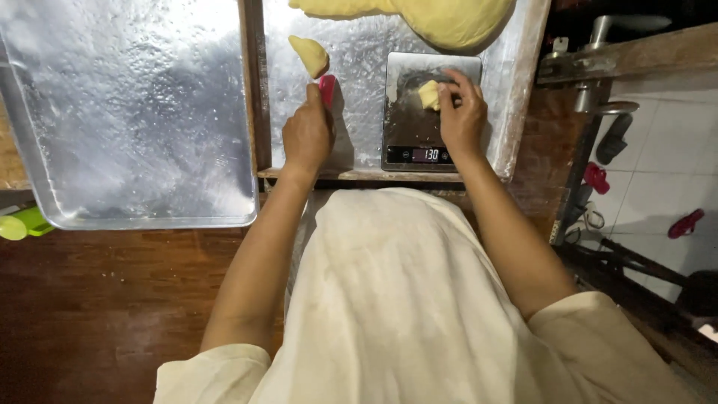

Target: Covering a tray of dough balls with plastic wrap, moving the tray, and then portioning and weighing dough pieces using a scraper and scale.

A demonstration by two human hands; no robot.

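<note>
Landmark: the digital kitchen scale, standing on the floured metal worktop. Right hand rests on the scale platform, fingers pinched on a small piece of yellow dough lying on the platform; the display is lit, so a reading is in progress. Left hand, just left of the scale, is clamped around a red scraper, blade pointing away from the person. A cut piece of dough lies just beyond that blade, left of the scale and apart from it. The large dough mass sits beyond the scale at the worktop's far edge, mostly uncut. The big metal tray, well left of the scale, holds no portions. Judgement: portioning is at an early stage; nearly all the dough remains to be cut and weighed.
</note>
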